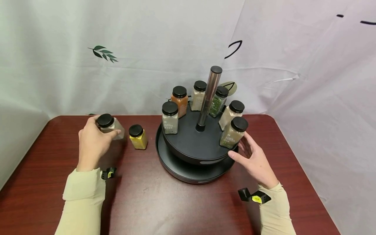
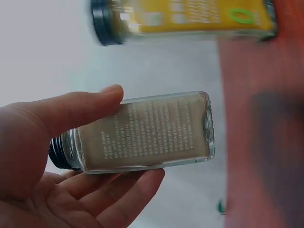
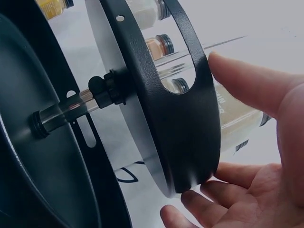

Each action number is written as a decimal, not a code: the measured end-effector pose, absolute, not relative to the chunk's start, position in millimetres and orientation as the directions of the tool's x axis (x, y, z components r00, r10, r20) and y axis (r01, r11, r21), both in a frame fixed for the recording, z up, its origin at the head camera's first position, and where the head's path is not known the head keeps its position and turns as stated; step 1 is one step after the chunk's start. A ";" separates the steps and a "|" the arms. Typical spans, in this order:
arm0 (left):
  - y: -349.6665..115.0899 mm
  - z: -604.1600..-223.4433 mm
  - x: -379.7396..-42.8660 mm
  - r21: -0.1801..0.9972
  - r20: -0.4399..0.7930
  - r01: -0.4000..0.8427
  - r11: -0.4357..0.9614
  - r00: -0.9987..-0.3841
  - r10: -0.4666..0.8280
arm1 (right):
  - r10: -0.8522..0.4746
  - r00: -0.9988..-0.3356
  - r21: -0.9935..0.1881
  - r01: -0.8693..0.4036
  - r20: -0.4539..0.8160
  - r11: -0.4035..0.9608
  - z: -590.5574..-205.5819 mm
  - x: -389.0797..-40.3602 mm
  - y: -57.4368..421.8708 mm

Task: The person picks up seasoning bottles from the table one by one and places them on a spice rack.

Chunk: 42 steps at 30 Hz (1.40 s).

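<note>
My left hand (image 1: 95, 142) grips a spice jar (image 2: 147, 133) with a black lid and grey-brown powder, thumb on one side and fingers on the other. To its right a yellow-labelled jar (image 1: 139, 138) stands on the table. My right hand (image 1: 255, 160) holds the rim of the upper tier (image 1: 191, 143) of a black two-tier spice rack, thumb and fingertips spread along its edge. Just above that hand, a cumin powder jar (image 1: 232, 133) stands on the tier. In the right wrist view, the fingertips (image 3: 190, 199) touch the tier's outer wall.
Several black-lidded jars, among them an orange one (image 1: 180, 102) and a green-herb one (image 1: 218, 102), ring the upper tier. A clear post (image 1: 209, 98) rises from its middle. The wider lower tray (image 1: 188, 176) rests on the brown table (image 1: 152, 205), with a white curtain (image 1: 141, 81) behind.
</note>
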<state>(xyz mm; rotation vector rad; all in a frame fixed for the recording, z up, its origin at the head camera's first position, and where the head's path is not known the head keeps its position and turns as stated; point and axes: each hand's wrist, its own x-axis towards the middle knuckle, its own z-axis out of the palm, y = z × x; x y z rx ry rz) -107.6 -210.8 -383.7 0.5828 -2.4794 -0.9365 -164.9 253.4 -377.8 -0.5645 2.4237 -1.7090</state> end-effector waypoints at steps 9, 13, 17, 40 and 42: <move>-193.8 -351.7 -91.7 0.686 0.314 -0.224 0.692 -0.767 -0.560 | -0.362 -0.926 -0.940 -0.211 0.105 0.267 -375.7 -164.6 251.4; -184.3 -338.8 -85.0 0.693 0.353 -0.198 0.694 -0.746 -0.565 | -0.354 -0.929 -0.946 -0.204 0.106 0.252 -376.3 -165.0 251.5; -174.6 -327.8 -78.6 0.704 0.386 -0.159 0.692 -0.732 -0.562 | -0.342 -0.934 -0.949 -0.197 0.105 0.246 -376.8 -165.3 251.3; -111.9 -296.3 -59.1 0.707 0.523 0.117 0.698 -0.751 -0.404 | -0.327 -0.939 -0.945 -0.199 0.108 0.261 -378.0 -165.1 251.9; -107.1 -293.3 -58.5 0.711 0.523 0.137 0.690 -0.758 -0.388 | -0.325 -0.940 -0.946 -0.196 0.107 0.257 -377.5 -164.7 251.5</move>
